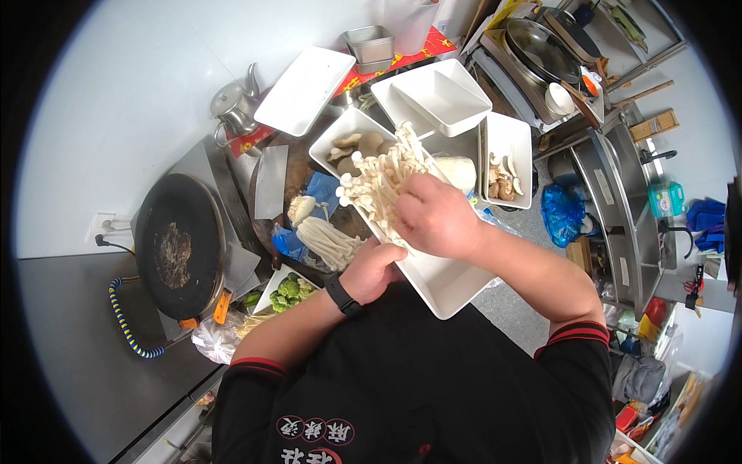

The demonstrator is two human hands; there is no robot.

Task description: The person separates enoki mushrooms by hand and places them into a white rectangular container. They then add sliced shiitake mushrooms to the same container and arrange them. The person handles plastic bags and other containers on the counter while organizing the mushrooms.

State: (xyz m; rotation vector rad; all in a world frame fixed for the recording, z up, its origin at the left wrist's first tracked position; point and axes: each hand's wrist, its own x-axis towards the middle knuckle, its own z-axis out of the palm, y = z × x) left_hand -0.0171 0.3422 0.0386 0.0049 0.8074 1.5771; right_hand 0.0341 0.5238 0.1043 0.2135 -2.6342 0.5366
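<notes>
My left hand point(374, 268) grips the near left side of a long white rectangular tray point(446, 284), its thumb over the rim. The tray is tilted in front of my chest. My right hand point(435, 214) is closed on white enoki mushrooms point(385, 180) heaped in the tray; its fingertips are partly hidden among the stems. Brownish oyster-type mushrooms point(368, 145) lie in a white container at the far end. On the round wooden chopping board point(351, 223), left of the tray, lie another bunch of enoki point(327, 240), a cut mushroom base point(301, 210), blue plastic packaging point(320, 191) and a broad cleaver blade point(271, 182).
A black flat pan point(179, 246) sits at left, near a steel kettle point(232, 107). White trays point(304, 90) stand beyond the board, one holding sliced mushrooms point(504, 180). Broccoli point(290, 293) lies by my left forearm. A lidded pan point(542, 49) and steel sink point(617, 214) are at right.
</notes>
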